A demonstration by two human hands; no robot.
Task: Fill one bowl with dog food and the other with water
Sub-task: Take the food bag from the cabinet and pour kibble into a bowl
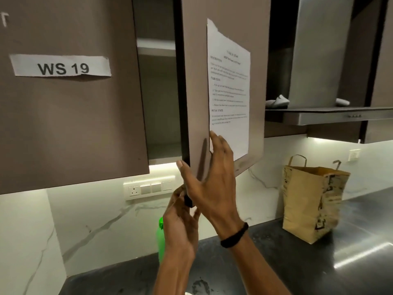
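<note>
No bowl shows in this view. An upper cabinet door [258, 67] stands partly open, and a printed sheet [230, 92] is taped to its front. My left hand [180, 222] grips the door's lower corner, fingers curled round the dark edge. My right hand [214, 177] lies flat on the door's front face with straight fingers, its thumb reaching to the edge. Through the gap I see a white shelf [156, 46] with nothing visible on it. A brown paper bag [310, 201] stands on the dark countertop [287, 265] to the right. A green bottle [161, 237] is partly hidden behind my left wrist.
The closed neighbouring door [70, 124] on the left carries a "WS 19" label. A steel range hood [327, 117] hangs at the right with small white items on top. A switch and socket panel [148, 188] sits on the marble backsplash.
</note>
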